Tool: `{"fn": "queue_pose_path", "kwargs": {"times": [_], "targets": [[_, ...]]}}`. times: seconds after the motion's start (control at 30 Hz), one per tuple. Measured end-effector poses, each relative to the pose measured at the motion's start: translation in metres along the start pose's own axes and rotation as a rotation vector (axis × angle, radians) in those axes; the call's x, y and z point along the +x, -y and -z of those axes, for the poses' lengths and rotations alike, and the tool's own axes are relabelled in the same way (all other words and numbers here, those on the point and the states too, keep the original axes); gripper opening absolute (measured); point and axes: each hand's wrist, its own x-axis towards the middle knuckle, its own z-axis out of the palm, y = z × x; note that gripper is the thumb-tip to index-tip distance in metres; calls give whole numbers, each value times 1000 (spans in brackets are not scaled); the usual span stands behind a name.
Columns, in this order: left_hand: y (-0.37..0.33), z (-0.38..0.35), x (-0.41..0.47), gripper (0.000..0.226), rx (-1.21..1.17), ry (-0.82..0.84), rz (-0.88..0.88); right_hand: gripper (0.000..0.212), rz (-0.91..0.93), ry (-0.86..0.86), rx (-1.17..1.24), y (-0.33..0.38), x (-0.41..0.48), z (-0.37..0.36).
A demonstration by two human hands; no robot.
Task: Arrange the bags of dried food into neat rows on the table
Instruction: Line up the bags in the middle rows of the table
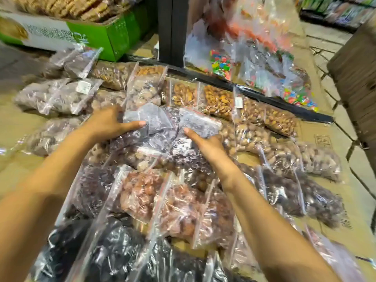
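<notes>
Several clear zip bags of dried food cover a cardboard-lined table. In the middle, my left hand grips a bag of dark dried fruit at its left side, thumb laid across it. My right hand grips a second dark bag from its near edge. Both bags lie on top of a loose pile of dark bags. Rows of almond bags run behind them, pale nut bags lie to the right, reddish dried fruit bags sit in front, and black ones lie nearest me.
A green carton of stacked biscuits stands at the back left. A black post rises behind the almonds, with bags of coloured sweets heaped to its right. A brown cardboard stack stands at the right edge. Greyish bags lie at the left.
</notes>
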Motion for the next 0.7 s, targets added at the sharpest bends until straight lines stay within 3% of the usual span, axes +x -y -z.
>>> {"fn": "queue_pose_path", "kwargs": {"times": [0.03,0.1,0.2,0.23,0.37,0.43,0.53,0.57,0.63,0.7], "targets": [[2,5,8,107,-7,105,23,127,-27,-42,33,-3,8,-9],[0,16,21,111,15,270,30,129,-69,-71,74,-1,8,-16],[-4,24,32,122,67,418,-38,83,-68,-131,174,6,4,-18],[-5,26,33,126,87,435,-57,80,-60,-169,173,8,3,-18],[-6,24,21,105,102,406,-141,95,118,-317,-49,17,-22,-30],[-9,25,11,100,55,359,-177,91,198,-393,-101,14,-33,-34],[-12,23,-5,119,-38,337,-148,75,291,-357,-66,18,-51,-32],[-13,21,-13,125,-84,362,-121,72,227,-367,11,21,-58,-33],[-13,16,-26,133,-143,356,-72,83,214,-372,115,21,-73,-26],[-11,15,-37,124,-171,225,-40,99,208,-481,150,17,-89,-25]]}}
